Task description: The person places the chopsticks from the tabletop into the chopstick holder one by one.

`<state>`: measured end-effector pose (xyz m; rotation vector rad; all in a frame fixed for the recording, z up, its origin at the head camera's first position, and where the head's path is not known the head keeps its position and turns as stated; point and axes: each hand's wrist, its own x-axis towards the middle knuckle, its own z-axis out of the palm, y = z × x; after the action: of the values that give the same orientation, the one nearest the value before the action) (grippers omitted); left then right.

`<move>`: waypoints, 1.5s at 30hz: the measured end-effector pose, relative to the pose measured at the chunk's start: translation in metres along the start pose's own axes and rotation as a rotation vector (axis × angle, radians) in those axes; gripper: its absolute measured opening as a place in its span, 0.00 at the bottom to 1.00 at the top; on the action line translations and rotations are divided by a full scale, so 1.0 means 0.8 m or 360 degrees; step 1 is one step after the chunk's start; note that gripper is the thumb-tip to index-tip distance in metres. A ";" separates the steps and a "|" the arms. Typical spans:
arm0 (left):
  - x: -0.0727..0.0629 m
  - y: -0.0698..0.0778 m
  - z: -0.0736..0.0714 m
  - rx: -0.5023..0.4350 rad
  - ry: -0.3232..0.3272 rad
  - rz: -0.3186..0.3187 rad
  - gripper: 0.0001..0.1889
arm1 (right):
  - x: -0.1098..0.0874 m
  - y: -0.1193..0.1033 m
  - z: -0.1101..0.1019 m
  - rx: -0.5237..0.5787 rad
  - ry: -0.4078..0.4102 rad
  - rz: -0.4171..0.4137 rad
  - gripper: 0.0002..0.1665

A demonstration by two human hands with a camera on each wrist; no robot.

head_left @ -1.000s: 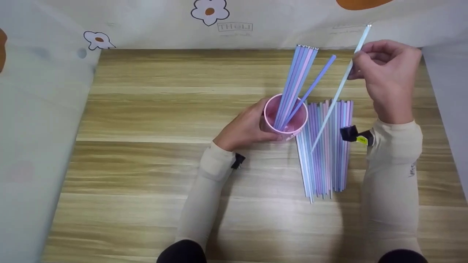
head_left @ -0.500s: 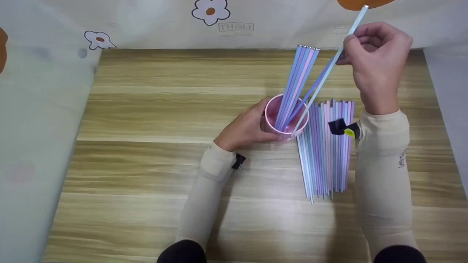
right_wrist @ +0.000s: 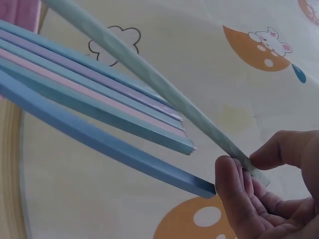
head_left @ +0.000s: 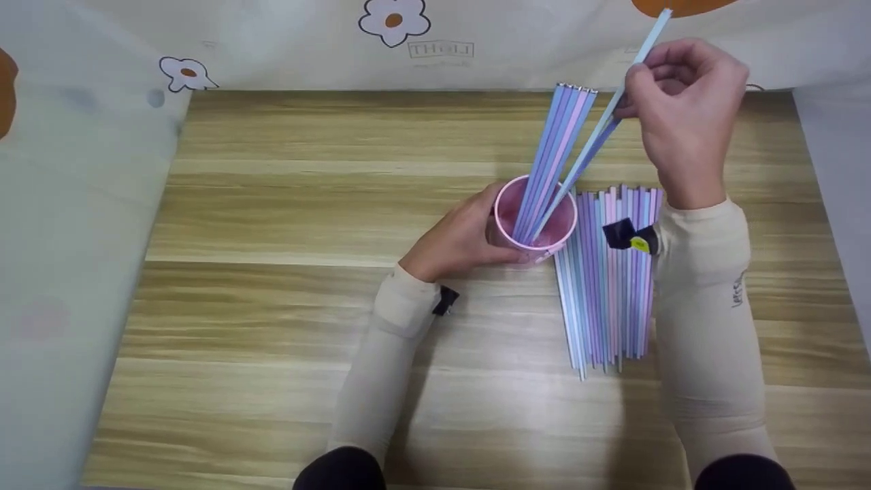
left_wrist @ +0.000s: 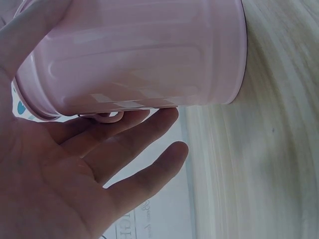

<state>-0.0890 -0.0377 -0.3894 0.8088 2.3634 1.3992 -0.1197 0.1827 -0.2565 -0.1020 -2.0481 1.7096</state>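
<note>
My left hand (head_left: 459,238) grips a pink cup (head_left: 561,224) from its left side. In the left wrist view the fingers reach past a small loop on the cup's side. My right hand (head_left: 687,109) pinches a long pale green straw-like stick (head_left: 652,42) near its upper end, between thumb and fingers. Its lower end is inside the cup. A bundle of blue, purple and pink sticks (head_left: 559,143) leans in the cup. A separate blue stick (right_wrist: 114,144) also leans there, its tip overlapped by my right fingertips in the right wrist view.
Right of the cup, a row of several pastel sticks (head_left: 605,306) lies on the wood-grain table (head_left: 286,327), partly under my right wrist. A pale sheet with printed flowers (head_left: 286,41) runs along the table's back edge.
My right hand has moved up and left, bringing the pale green stick from over the row on the table into the cup's mouth. The left hand and cup stay almost in place.
</note>
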 end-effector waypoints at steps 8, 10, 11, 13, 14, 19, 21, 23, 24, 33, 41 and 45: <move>0.001 -0.002 0.000 0.0022 -0.0014 0.0038 0.49 | -0.019 0.003 -0.005 0.0079 0.0014 -0.0025 0.05; 0.000 -0.002 0.000 0.0022 -0.0012 0.0035 0.49 | -0.025 0.008 -0.004 0.0010 -0.0017 -0.0062 0.05; 0.000 -0.003 0.000 0.0019 -0.0009 0.0037 0.49 | -0.028 0.012 -0.003 -0.0029 -0.0039 -0.0073 0.05; 0.001 -0.003 0.000 0.0015 -0.0006 0.0038 0.50 | -0.032 0.023 -0.001 -0.0094 -0.0087 -0.0086 0.05; 0.001 -0.003 0.000 0.0013 -0.0004 0.0037 0.50 | -0.034 0.028 0.000 -0.0130 -0.0111 -0.0089 0.04; 0.002 -0.004 0.001 -0.0009 -0.0009 0.0041 0.50 | -0.039 0.050 0.003 -0.0208 -0.0180 -0.0079 0.05; 0.002 -0.004 0.001 -0.0011 -0.0010 0.0044 0.50 | -0.041 0.057 0.003 -0.0204 -0.0190 -0.0048 0.07; 0.002 -0.003 0.001 -0.0018 -0.0011 0.0038 0.50 | -0.043 0.063 0.002 -0.0188 -0.0203 -0.0026 0.07; 0.002 -0.003 0.001 -0.0018 -0.0012 0.0033 0.50 | -0.043 0.066 0.002 -0.0175 -0.0213 -0.0013 0.07; 0.001 0.000 0.000 -0.0002 -0.0020 0.0002 0.50 | -0.045 0.083 -0.009 -0.0044 -0.0271 0.0063 0.05; 0.002 -0.002 0.000 0.0000 -0.0009 0.0030 0.49 | -0.045 0.092 -0.033 0.0287 -0.0213 0.0185 0.08; 0.002 -0.002 -0.001 0.0003 -0.0025 0.0014 0.50 | -0.046 0.101 -0.050 0.0397 -0.0187 0.0273 0.14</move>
<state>-0.0909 -0.0380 -0.3906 0.8291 2.3525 1.3889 -0.0898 0.2244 -0.3393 -0.1010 -1.9355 2.1087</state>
